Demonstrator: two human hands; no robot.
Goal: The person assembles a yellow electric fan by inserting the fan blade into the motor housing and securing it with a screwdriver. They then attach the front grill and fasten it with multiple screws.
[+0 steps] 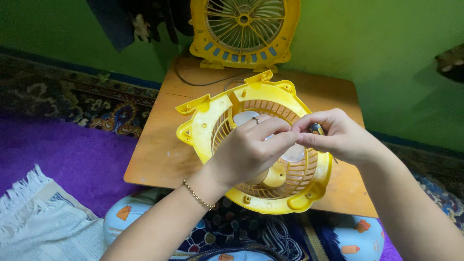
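1. Both hands are met over the yellow fan grille half, tilted on the wooden worktop: the left hand pinches something small, the right hand is closed round a dark screwdriver handle.
2. Disassembly is judged well advanced: the housing is already split, its other half leaned against the wall.
3. Counted: two housing halves, one worktop, one screwdriver.
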